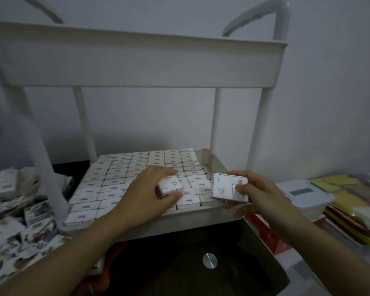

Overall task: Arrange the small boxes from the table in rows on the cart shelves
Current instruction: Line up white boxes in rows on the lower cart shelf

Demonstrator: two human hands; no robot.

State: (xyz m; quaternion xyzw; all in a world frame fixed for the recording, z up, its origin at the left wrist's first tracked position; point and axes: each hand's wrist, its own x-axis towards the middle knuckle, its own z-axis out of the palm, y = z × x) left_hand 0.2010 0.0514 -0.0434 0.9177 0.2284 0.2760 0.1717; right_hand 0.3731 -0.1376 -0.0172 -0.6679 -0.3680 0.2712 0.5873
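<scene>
A white cart's lower shelf (219, 162) holds several rows of small white boxes (124, 167) with dashed borders, packed flat side by side. My left hand (150, 189) grips one small box (171, 185) between thumb and fingers, just above the boxes near the shelf's front right. My right hand (256, 193) pinches another small white box (226, 186), tilted toward me, over the shelf's right front corner. The upper shelf (137, 60) stands above, its inside hidden.
A heap of patterned blue-and-white boxes (19, 227) lies on the left. A clear plastic lidded container (303, 193) and stacked coloured sheets (355, 201) sit at right. Below the shelf is a dark glass table (190, 263) with a round metal fitting (209, 260).
</scene>
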